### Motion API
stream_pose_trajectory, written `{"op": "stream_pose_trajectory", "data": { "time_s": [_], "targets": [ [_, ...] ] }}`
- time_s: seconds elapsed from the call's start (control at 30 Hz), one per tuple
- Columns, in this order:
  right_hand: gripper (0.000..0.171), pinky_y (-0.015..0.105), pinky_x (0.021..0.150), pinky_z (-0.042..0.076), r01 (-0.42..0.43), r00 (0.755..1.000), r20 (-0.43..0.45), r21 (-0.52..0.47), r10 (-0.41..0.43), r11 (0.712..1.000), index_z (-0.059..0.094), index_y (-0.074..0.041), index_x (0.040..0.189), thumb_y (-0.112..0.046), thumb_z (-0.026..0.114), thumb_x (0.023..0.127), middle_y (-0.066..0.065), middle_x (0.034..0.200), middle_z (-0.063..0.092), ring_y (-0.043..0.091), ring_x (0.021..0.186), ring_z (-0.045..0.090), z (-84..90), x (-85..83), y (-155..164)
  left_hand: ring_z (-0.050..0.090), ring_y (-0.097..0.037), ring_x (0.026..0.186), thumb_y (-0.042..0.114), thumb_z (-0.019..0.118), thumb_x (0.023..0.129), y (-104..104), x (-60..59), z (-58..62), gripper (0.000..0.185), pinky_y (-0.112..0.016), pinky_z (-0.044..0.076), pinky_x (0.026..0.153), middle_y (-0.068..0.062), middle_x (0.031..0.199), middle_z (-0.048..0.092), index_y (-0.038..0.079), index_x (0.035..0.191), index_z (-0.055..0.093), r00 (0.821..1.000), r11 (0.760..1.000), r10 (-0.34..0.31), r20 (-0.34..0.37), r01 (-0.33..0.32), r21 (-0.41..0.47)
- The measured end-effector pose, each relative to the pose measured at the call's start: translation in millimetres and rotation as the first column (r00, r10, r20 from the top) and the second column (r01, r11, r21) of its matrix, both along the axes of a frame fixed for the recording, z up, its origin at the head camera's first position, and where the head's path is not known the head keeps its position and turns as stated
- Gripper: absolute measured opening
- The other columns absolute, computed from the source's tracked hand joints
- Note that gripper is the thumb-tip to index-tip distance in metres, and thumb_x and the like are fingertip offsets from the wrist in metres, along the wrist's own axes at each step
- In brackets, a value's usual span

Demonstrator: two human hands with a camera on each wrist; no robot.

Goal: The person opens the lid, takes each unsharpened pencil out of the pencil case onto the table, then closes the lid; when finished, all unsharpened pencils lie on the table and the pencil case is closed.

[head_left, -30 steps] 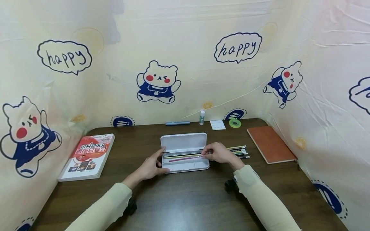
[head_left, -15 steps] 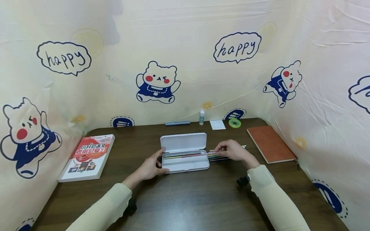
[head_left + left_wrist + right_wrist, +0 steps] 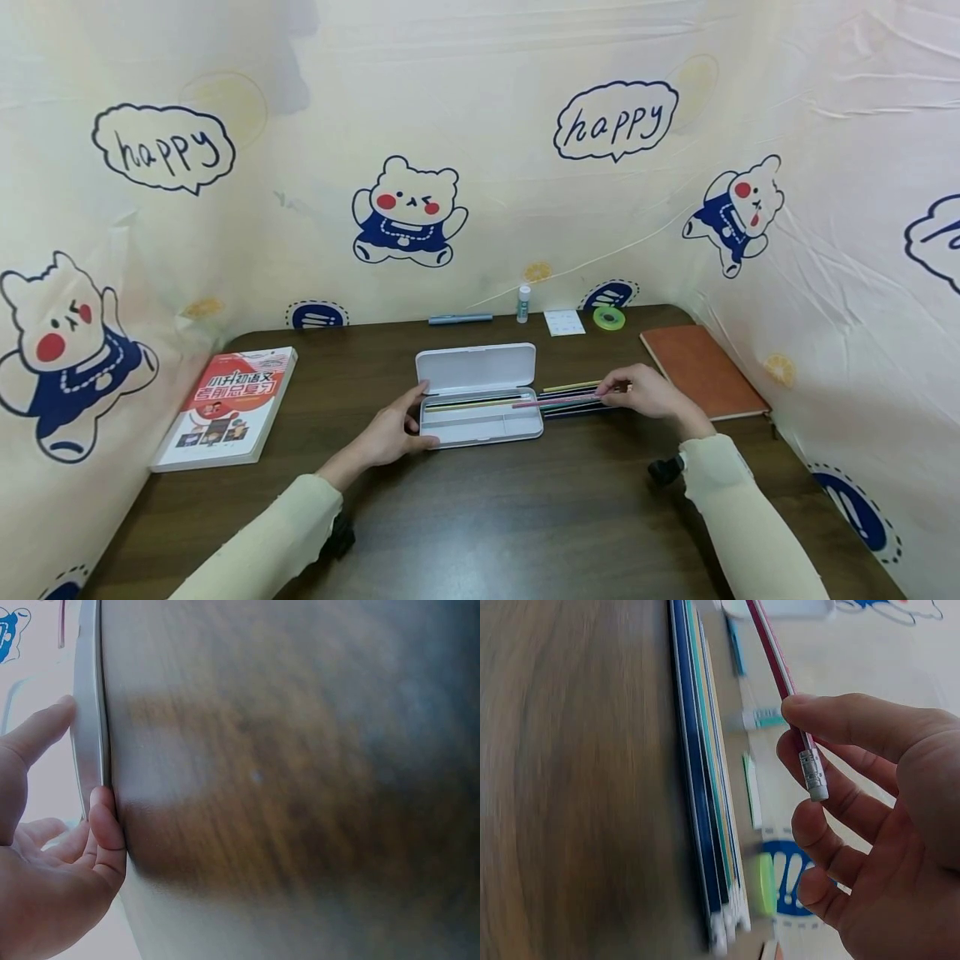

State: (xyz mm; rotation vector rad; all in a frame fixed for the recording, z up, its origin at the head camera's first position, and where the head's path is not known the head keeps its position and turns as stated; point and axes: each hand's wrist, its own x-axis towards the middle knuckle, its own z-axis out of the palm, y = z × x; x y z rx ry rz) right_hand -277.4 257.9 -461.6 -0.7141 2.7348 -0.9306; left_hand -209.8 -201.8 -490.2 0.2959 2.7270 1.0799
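Observation:
A white pencil case (image 3: 480,429) lies with its lid up on the dark table, and a few pencils (image 3: 468,406) are in its rear compartment. My left hand (image 3: 390,429) grips the case's left end, with fingertips right at its edge in the left wrist view. My right hand (image 3: 647,392) pinches a red-and-white striped pencil (image 3: 776,656) near its eraser end, between thumb and index finger. That pencil's far end reaches over the case's right side. Beneath it, several more pencils (image 3: 705,750) with white erasers lie in a bundle right of the case.
Along the back edge stand or lie a blue pen (image 3: 460,319), a glue stick (image 3: 523,304), a white paper pad (image 3: 564,322) and a green tape roll (image 3: 609,318). A brown notebook (image 3: 705,372) lies at right, a red-and-white book (image 3: 225,408) at left.
My right hand has moved to the right, drawing the striped pencil from over the case out past its right end. The left hand stays at the case's left end.

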Motion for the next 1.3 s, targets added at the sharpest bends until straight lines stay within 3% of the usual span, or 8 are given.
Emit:
{"op": "stream_pose_trajectory", "data": {
  "time_s": [0.27, 0.57, 0.83, 1.13, 1.3],
  "targets": [
    [0.006, 0.026, 0.074, 0.046, 0.052, 0.998, 0.027, -0.006, -0.052, 0.999, 0.077, -0.017, 0.095, -0.016, 0.073, 0.091, -0.001, 0.093, 0.073, 0.017, 0.081, 0.056, -6.7, 3.9, 28, 0.056, -0.012, 0.084, 0.033, 0.084, 0.081, 0, 0.5, -0.4, 0.102, -0.024, 0.045, 0.071, -0.012, 0.148, 0.051, 0.019, 0.16, 0.022, 1.0, 1.0, 0.0, 0.007, 0.0, -0.001],
    [0.008, 0.037, 0.085, 0.047, 0.049, 0.995, 0.082, 0.036, -0.052, 0.998, 0.077, -0.017, 0.095, -0.013, 0.072, 0.091, 0.0, 0.098, 0.075, 0.017, 0.09, 0.059, -10.0, 5.5, 49, 0.056, -0.013, 0.085, 0.033, 0.084, 0.08, -1, 1.3, -0.9, 0.102, -0.025, 0.045, 0.071, -0.013, 0.147, 0.051, 0.019, 0.16, 0.022, 1.0, 1.0, -0.003, 0.002, 0.003, -0.001],
    [0.003, 0.032, 0.08, 0.044, 0.068, 0.995, 0.063, 0.07, -0.073, 0.995, 0.077, -0.017, 0.09, -0.016, 0.076, 0.088, -0.002, 0.093, 0.074, 0.013, 0.085, 0.058, -16.5, 5.5, 50, 0.056, -0.013, 0.084, 0.032, 0.084, 0.081, -1, 1.0, -0.7, 0.101, -0.026, 0.045, 0.071, -0.013, 0.147, 0.051, 0.019, 0.16, 0.023, 1.0, 1.0, -0.004, 0.0, 0.004, 0.004],
    [0.007, 0.034, 0.082, 0.046, 0.132, 0.988, 0.067, 0.093, -0.139, 0.987, 0.078, -0.02, 0.089, -0.014, 0.077, 0.086, -0.001, 0.093, 0.075, 0.015, 0.086, 0.061, -21.3, 3.3, 43, 0.056, -0.012, 0.084, 0.032, 0.085, 0.08, 0, 0.2, 0.2, 0.101, -0.026, 0.045, 0.072, -0.013, 0.147, 0.052, 0.018, 0.16, 0.023, 1.0, 1.0, -0.005, 0.002, 0.005, 0.002],
    [0.006, 0.036, 0.083, 0.046, 0.128, 0.989, 0.067, 0.094, -0.135, 0.987, 0.078, -0.019, 0.09, -0.014, 0.077, 0.086, 0.001, 0.096, 0.076, 0.017, 0.088, 0.061, -21.5, 2.9, 41, 0.056, -0.012, 0.084, 0.032, 0.084, 0.081, 0, 0.3, 1.7, 0.101, -0.026, 0.045, 0.073, -0.013, 0.148, 0.051, 0.018, 0.16, 0.023, 1.0, 1.0, -0.006, 0.003, 0.006, 0.001]
  ]
}}
